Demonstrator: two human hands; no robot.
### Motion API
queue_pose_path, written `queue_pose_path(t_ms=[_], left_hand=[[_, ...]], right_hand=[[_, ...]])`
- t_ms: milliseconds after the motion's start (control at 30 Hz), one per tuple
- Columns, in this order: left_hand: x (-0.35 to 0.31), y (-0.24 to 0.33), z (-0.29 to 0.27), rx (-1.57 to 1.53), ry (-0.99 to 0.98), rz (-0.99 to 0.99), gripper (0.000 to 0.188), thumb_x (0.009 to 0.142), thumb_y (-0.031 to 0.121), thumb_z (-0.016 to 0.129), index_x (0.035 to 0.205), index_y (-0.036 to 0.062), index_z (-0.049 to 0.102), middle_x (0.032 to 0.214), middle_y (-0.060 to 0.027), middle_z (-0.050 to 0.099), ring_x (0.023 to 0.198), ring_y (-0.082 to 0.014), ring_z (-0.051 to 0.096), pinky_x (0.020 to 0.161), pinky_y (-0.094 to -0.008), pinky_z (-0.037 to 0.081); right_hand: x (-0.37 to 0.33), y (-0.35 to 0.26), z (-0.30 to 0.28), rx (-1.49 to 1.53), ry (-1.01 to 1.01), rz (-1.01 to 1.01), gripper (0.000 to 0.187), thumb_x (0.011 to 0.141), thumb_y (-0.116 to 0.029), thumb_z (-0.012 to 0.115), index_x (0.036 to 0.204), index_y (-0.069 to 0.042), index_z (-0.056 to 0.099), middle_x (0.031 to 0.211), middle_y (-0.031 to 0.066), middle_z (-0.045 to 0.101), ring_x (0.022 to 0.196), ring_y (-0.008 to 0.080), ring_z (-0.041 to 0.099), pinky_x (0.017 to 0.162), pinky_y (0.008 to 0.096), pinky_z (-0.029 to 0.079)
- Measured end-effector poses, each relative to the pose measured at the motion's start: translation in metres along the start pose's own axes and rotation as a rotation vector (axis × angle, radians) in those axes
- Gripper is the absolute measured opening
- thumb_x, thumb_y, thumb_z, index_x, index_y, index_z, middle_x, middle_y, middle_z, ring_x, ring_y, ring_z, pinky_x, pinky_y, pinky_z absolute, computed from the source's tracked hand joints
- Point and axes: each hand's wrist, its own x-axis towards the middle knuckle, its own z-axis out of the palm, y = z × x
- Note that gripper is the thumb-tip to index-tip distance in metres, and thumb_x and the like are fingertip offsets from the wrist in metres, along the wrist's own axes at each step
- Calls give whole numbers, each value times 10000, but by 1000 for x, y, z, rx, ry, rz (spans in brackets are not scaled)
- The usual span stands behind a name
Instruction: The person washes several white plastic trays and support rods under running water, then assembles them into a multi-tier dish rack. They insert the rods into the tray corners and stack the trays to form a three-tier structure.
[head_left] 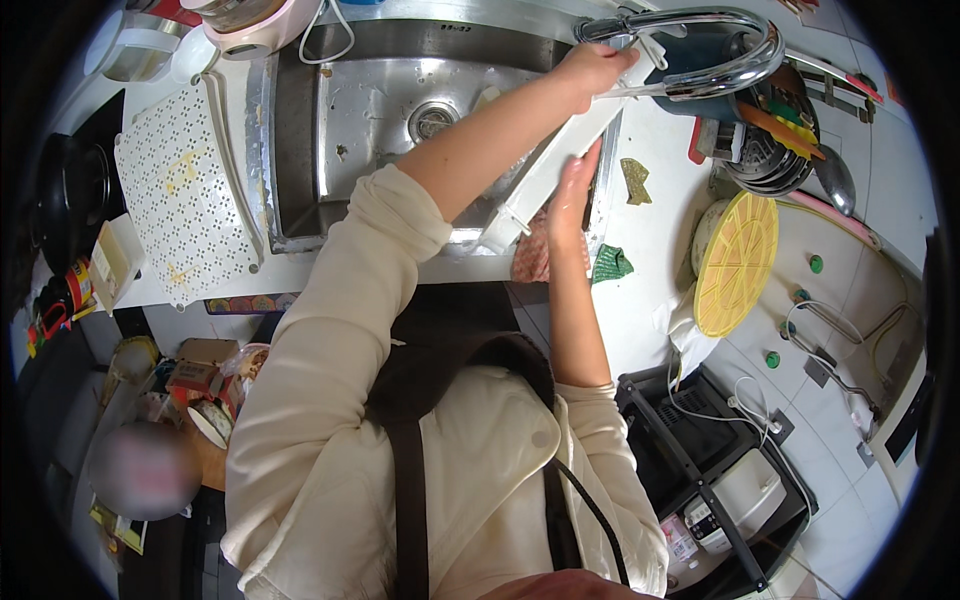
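Fingers (pixel 628 62) of the left hand (pixel 590 75) are grasping the upper end of a long white piece (pixel 545 170). That piece is lying aslant over the right side of a steel sink (pixel 370 110), its upper end reaching toward the chrome faucet (pixel 715 84) and its lower end sitting at the sink's near edge. Crossing over the basin, the left forearm is coming in from the lower left. The right hand (pixel 568 195) is resting along the piece's right side, its fingers extending upward; whether it is gripping or merely supporting, one cannot tell.

Below the right hand, a red checked cloth (pixel 533 250) is lying partly hidden near the sink's corner. Just right of the right forearm, a green scrap (pixel 611 263) is sitting on the white desk (pixel 640 310), and an olive scrap (pixel 636 181) is lying farther up. A yellow round disc (pixel 737 265) is standing tilted toward the desk's right side, with a ladle (pixel 836 182) showing above it.

Left of the sink, a white perforated board (pixel 185 150) is lying, its right edge bordering the basin. A pink appliance (pixel 265 35) is standing beyond that board, and a black pan (pixel 70 190) is sitting at the far left.
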Motion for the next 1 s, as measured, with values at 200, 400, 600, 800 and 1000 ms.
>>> queue_pose_path(t_ms=[200,400,600,800,1000], left_hand=[[36,0,4,144,-138,86,420,832,367,669,1054,12,638,958,-80,657,849,-156,598,753,-309,469],[37,14,-16,305,-245,57,500,833,470,634,1115,58,634,1094,-66,627,1007,-171,548,899,-325,395],[32,31,-66,-90,-360,-4,407,930,317,532,1190,3,549,1089,-102,620,939,-191,605,798,-305,505],[32,30,-117,-1,-287,-11,435,951,324,479,1236,-5,505,1182,-126,563,1076,-215,537,857,-346,469],[44,13,-148,-175,-315,-90,484,947,393,447,1234,12,526,1188,-112,578,1029,-221,569,848,-352,475]], right_hand=[[-35,-4,19,226,-172,220,876,897,-244,572,1439,-12,-76,1487,223,81,1348,293,204,1083,396,231],[-15,19,10,295,-124,203,799,928,-262,525,1439,3,-28,1484,218,111,1353,305,209,1062,392,278],[31,55,-46,-189,351,133,907,862,-377,604,1405,96,51,1444,297,128,1344,385,179,1079,423,237],[69,58,-78,248,278,327,845,884,-585,441,1412,26,192,1344,208,380,1188,291,421,966,375,376],[71,36,-62,602,-18,399,803,874,-682,275,1406,-80,287,1341,43,450,1176,188,456,973,329,376]])
